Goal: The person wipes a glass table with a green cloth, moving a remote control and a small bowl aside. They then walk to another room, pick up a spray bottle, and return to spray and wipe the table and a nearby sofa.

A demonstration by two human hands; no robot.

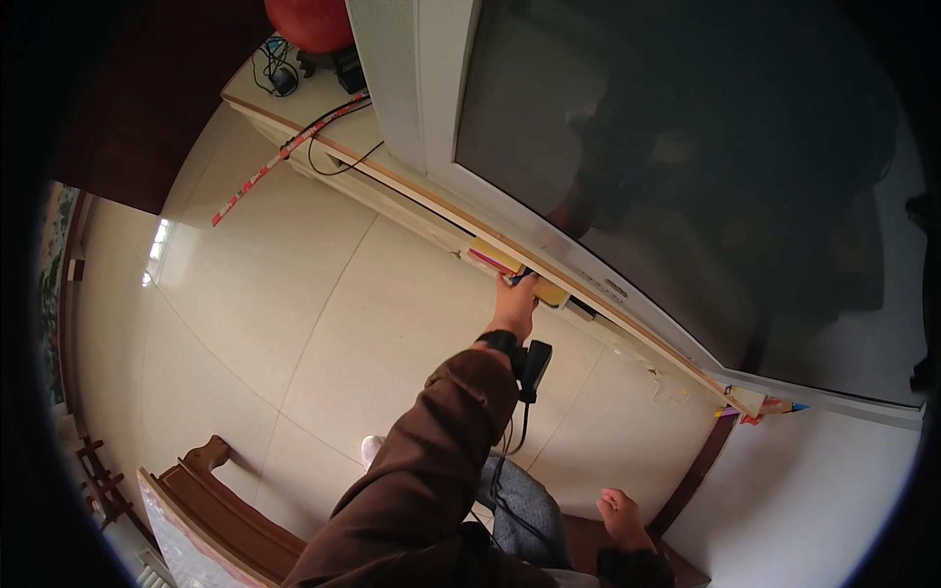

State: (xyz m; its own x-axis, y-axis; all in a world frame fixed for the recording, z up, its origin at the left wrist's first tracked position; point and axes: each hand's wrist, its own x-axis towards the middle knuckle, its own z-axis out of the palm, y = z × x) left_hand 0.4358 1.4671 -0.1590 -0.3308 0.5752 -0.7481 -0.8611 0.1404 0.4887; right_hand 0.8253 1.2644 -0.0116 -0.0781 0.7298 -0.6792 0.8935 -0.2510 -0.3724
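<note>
My left hand [517, 300] reaches into a low opening under the top of a cream cabinet [423, 197]. Its fingertips are at a small dark blue object [523, 277], partly hidden, and I cannot tell whether they grip it. Left of the fingers lies a yellow book-like item [494, 256] with a red and purple edge. A yellowish-brown item [551, 292] sits just to their right. A black strap with a small device [535, 371] and cable is on my left wrist. Off to the lower right, my right hand [621, 517] hangs with curled fingers, no object visible in it.
A large television [437, 88] stands on the cabinet. A red patterned strip [253, 180] sticks out past the cabinet edge, near black cables [279, 73] and a red round object [309, 22]. Behind me at left is a wooden seat [228, 507]. Small items [772, 406] lie at the right end.
</note>
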